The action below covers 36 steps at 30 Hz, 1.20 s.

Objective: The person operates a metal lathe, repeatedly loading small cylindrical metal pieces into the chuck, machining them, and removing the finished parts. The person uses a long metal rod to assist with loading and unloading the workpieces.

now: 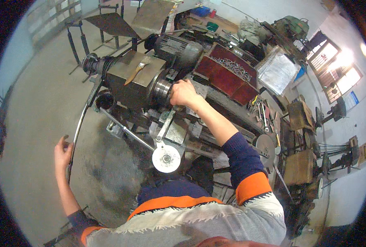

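My right hand [184, 94] is at the front of the lathe's round metal spindle [162, 89], its fingers curled in toward it. What those fingers grip is hidden behind the hand. At the far left, my left hand [63, 154] is raised beside a long metal lever [81, 123], fingers apart and the thumb side close to the bar; whether it touches the bar is unclear. A brush with a wooden handle [136, 75] lies on top of the machine's boxy metal housing [121, 84]. Below my right hand sits a pale round handwheel [166, 159].
Behind the spindle stands a dark motor [179, 50]. To its right, a dark red tray [226, 74] holds many small metal parts. Hand tools, including wrenches [263, 115], lie farther right. A slanting rod [125, 128] crosses in front of the machine; metal stands [109, 25] are at the back left.
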Each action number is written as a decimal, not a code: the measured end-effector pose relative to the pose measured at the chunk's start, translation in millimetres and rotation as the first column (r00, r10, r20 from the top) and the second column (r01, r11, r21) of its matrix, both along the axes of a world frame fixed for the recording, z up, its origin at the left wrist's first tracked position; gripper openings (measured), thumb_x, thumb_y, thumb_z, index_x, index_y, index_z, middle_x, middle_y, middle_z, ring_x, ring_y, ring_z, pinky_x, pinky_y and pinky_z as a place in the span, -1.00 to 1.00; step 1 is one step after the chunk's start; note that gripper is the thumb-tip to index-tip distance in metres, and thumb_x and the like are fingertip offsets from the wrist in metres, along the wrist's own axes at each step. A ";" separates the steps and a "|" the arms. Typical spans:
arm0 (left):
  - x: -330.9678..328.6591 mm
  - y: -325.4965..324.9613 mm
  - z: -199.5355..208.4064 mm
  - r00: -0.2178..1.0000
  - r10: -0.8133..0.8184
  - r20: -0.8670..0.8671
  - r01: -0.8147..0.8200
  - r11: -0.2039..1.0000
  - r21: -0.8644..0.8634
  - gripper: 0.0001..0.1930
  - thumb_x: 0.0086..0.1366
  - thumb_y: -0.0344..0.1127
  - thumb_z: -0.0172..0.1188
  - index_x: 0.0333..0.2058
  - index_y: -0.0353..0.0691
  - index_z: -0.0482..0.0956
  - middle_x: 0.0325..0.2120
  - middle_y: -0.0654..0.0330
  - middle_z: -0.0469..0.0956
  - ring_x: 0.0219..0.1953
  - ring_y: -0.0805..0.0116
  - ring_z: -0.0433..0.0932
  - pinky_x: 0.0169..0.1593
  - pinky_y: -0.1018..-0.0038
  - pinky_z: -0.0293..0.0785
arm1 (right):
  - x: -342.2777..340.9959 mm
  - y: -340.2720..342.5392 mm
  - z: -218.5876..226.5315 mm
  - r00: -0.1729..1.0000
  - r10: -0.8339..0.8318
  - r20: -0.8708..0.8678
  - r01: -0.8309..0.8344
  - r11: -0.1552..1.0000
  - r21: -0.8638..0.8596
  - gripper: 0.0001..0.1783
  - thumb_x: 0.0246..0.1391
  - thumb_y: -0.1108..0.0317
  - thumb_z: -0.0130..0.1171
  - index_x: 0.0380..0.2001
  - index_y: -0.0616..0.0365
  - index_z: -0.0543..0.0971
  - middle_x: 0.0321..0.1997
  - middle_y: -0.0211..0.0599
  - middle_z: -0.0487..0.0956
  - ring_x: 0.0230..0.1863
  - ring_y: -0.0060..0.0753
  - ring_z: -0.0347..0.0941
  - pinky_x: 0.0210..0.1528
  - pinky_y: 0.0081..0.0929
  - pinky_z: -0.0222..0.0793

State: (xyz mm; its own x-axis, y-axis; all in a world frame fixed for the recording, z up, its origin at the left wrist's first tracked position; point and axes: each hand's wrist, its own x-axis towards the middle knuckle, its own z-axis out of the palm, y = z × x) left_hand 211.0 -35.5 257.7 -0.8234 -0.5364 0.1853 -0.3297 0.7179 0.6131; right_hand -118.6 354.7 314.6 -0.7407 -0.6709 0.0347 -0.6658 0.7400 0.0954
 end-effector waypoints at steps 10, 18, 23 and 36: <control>-10.9 15.2 -13.1 0.953 0.058 0.297 -0.021 0.992 -0.128 -0.69 -0.01 -0.29 0.22 -0.32 -0.36 0.43 -0.49 -0.17 0.48 -0.36 -0.16 0.47 -0.28 0.13 0.38 | -13.6 -5.2 -3.6 0.995 0.023 0.095 -0.024 1.000 0.014 -0.70 -0.53 0.25 0.14 -0.54 -0.10 0.66 -0.46 -0.20 0.57 -0.21 -0.21 0.43 -0.14 -0.30 0.31; -25.9 1.2 -24.6 0.913 0.231 0.336 0.008 0.813 -0.582 -0.79 -0.06 -0.45 0.11 -0.36 -0.25 0.53 -0.57 -0.07 0.50 -0.44 -0.03 0.51 -0.32 0.17 0.43 | -19.4 1.4 -15.2 0.995 0.022 0.097 -0.021 1.000 -0.017 -0.67 -0.57 0.25 0.15 -0.53 -0.08 0.66 -0.48 -0.19 0.57 -0.26 -0.16 0.44 -0.17 -0.26 0.33; -40.2 -157.6 -21.3 0.942 0.220 0.255 0.074 0.602 -0.795 -0.92 0.02 -0.44 0.05 -0.52 -0.24 0.52 -0.63 0.01 0.49 -0.52 0.03 0.51 -0.43 0.21 0.42 | -14.8 -5.7 -13.4 0.997 -0.010 0.082 0.011 1.000 -0.013 -0.71 -0.55 0.25 0.14 -0.57 -0.03 0.65 -0.53 -0.17 0.55 -0.28 -0.14 0.44 -0.17 -0.27 0.32; -42.0 -165.4 -32.5 0.939 0.085 0.333 0.206 0.634 -0.745 -0.98 -0.02 -0.47 0.09 -0.54 -0.26 0.45 -0.63 -0.01 0.48 -0.49 0.07 0.51 -0.41 0.21 0.40 | -8.5 -7.7 -2.4 0.997 -0.028 0.075 0.027 1.000 0.014 -0.68 -0.49 0.24 0.15 -0.48 -0.09 0.65 -0.47 -0.21 0.55 -0.22 -0.19 0.44 -0.09 -0.28 0.29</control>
State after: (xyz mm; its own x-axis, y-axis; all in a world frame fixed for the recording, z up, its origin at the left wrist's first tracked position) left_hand 169.1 -200.9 225.2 -0.9349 -0.2679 0.2328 -0.3297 0.8984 -0.2900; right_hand -127.2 347.0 312.2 -0.7591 -0.6503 -0.0300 -0.6508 0.7572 0.0553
